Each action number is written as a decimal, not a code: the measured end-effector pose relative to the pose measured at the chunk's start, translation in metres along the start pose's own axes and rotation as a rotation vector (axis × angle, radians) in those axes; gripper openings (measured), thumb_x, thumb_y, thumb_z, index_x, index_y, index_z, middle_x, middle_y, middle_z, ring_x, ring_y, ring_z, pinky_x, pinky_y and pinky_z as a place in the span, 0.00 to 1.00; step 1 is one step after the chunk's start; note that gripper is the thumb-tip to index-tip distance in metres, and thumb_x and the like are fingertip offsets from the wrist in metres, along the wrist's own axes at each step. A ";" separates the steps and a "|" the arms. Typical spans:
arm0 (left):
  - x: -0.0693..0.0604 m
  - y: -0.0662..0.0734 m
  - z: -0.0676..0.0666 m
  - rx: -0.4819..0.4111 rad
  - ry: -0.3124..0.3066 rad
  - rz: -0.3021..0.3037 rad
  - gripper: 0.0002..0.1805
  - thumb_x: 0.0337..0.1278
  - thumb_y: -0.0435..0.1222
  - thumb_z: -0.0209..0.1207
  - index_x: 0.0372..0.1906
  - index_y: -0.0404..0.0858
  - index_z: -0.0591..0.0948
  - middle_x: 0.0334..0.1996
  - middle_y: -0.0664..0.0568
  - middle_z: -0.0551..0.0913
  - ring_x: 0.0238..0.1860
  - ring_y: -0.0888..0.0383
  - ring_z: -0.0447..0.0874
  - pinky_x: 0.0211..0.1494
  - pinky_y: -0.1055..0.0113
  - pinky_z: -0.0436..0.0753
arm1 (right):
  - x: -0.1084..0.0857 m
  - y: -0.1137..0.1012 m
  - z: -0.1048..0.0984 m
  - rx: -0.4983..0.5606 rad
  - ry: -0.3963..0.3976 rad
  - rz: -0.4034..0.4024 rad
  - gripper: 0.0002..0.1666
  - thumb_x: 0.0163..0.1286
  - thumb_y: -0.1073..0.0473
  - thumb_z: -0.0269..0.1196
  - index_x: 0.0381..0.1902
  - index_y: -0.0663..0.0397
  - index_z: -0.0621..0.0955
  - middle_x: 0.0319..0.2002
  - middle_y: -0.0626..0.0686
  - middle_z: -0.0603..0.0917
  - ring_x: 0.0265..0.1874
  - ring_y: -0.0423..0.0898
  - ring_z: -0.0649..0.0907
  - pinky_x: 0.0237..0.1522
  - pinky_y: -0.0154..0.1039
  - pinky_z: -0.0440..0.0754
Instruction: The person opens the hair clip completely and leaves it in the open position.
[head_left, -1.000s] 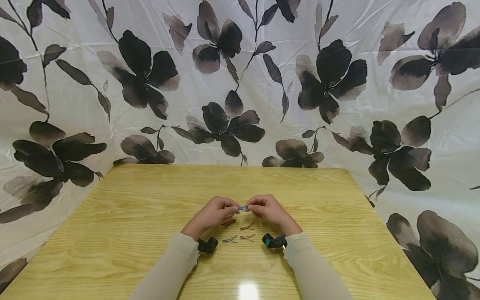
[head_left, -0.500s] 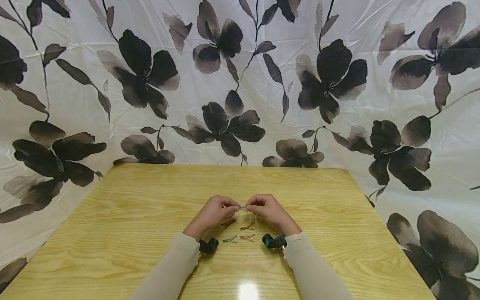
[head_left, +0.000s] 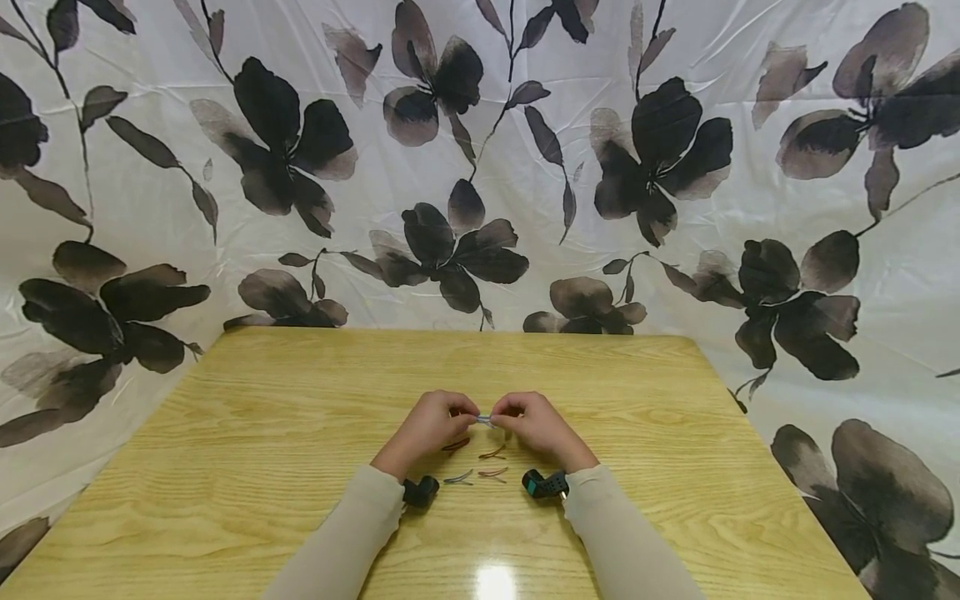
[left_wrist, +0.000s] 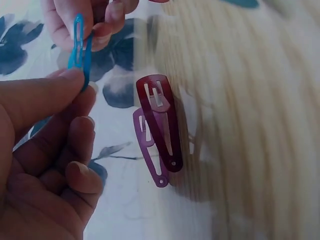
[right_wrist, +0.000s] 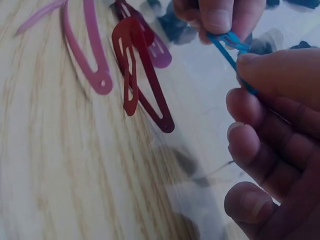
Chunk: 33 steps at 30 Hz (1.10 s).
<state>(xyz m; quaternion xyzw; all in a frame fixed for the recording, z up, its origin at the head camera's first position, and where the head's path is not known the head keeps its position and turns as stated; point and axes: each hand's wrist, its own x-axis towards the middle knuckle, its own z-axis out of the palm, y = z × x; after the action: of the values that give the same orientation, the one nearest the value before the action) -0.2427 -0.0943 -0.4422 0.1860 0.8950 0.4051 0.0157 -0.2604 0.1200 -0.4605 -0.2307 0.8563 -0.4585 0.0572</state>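
A blue snap hair clip [left_wrist: 78, 42] is held in the air between both hands, its inner tongue apparently standing away from its frame. My left hand [head_left: 432, 423] pinches one end between thumb and index finger. At the other end, the thumb and fingertips of my right hand [head_left: 530, 423] grip the clip. Below the hands, a dark red hair clip [left_wrist: 172, 135] lies on the table, and a purple clip [left_wrist: 137, 117] shows partly behind it. A pink clip [right_wrist: 102, 82] lies nearby in the right wrist view.
Several hair clips lie on the wooden table [head_left: 300, 375] between the wrists, including a grey-blue one [head_left: 458, 478] and a pinkish one [head_left: 492, 474]. Black wrist cameras sit on both wrists. A white cloth [head_left: 555, 275] with dark flowers hangs behind the table.
The blue clip has turned in the fingers from showing a broad face to looking thin, with its parts apart. Both hands stay nearly in place; the clips on the table lie as before.
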 end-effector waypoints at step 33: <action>0.002 0.005 0.008 0.296 -0.071 0.144 0.07 0.58 0.29 0.60 0.32 0.40 0.87 0.32 0.52 0.86 0.34 0.58 0.80 0.43 0.60 0.80 | -0.001 0.007 0.003 -0.264 -0.062 -0.081 0.05 0.69 0.58 0.61 0.36 0.43 0.85 0.34 0.43 0.82 0.32 0.38 0.78 0.39 0.37 0.76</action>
<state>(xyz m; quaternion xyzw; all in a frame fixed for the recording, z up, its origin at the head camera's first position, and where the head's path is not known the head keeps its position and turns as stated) -0.2420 -0.0849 -0.4439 0.2644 0.9281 0.2619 -0.0093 -0.2616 0.1216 -0.4679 -0.2845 0.8971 -0.3363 0.0342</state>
